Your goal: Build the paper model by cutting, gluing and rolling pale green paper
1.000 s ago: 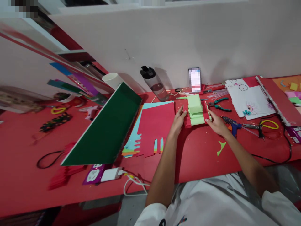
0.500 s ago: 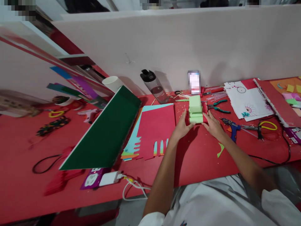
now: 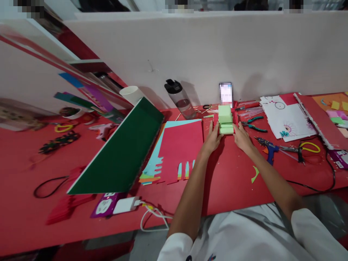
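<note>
A light green and red paper model (image 3: 225,115) stands near the back of the red table (image 3: 228,188), just before an upright phone (image 3: 226,92). My left hand (image 3: 211,139) grips its left side, fingertips along the red part. On the opposite side, my right hand (image 3: 243,138) holds the model's right edge between thumb and fingers. Parts of the red side pieces are hidden behind my fingers. Left of my left hand lies a stack of red, blue and orange paper sheets (image 3: 181,145) with cut-out notches.
Green-handled pliers (image 3: 255,125), a blue glue gun (image 3: 270,150) and yellow-handled scissors (image 3: 310,146) lie to the right. A tilted water bottle (image 3: 181,99) and a leaning green board (image 3: 116,156) are on the left. White patterned sheets (image 3: 286,119) rest further right.
Both hands and the paper model have moved slightly away from me, toward the phone. My fingers now sit closer against the model's sides.
</note>
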The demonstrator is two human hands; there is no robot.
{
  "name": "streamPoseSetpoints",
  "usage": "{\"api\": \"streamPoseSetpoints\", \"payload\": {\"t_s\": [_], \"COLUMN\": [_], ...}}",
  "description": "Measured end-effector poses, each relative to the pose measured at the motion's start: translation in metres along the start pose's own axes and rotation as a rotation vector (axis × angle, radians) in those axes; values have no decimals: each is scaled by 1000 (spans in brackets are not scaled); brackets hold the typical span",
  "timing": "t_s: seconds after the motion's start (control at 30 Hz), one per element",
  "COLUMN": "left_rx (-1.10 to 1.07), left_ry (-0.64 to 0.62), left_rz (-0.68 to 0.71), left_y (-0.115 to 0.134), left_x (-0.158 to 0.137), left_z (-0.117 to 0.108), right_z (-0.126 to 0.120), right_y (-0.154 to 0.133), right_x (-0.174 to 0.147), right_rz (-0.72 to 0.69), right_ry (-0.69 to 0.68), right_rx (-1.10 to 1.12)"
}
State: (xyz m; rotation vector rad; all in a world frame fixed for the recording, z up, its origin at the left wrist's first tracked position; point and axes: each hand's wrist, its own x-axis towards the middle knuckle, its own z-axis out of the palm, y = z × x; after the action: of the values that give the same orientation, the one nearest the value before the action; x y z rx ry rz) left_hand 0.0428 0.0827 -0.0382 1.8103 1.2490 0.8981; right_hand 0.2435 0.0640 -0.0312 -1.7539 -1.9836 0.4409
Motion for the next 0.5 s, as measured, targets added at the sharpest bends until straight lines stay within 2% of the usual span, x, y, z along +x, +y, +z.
{"api": "streamPoseSetpoints", "payload": {"t_s": [0.1, 0.17, 0.27, 0.37, 0.5], "left_rx": [143, 298, 507, 601, 665], "left_ry": [-54, -79, -57, -14, -19], "left_rz": [-38, -115, -184, -200, -197], "left_y": [7, 13, 23, 31, 42], "left_x": [-6, -10, -10, -5, -4], "left_z": [-11, -15, -14, -8, -3], "right_z": [1, 1, 3, 6, 6], "right_y": [-1, 1, 3, 5, 7], "right_x": [1, 0, -1, 1, 2], "right_rz": [26, 29, 15, -16, -48], "right_ry": [4, 11, 27, 68, 104], "right_rx": [1, -13, -28, -37, -68]}}
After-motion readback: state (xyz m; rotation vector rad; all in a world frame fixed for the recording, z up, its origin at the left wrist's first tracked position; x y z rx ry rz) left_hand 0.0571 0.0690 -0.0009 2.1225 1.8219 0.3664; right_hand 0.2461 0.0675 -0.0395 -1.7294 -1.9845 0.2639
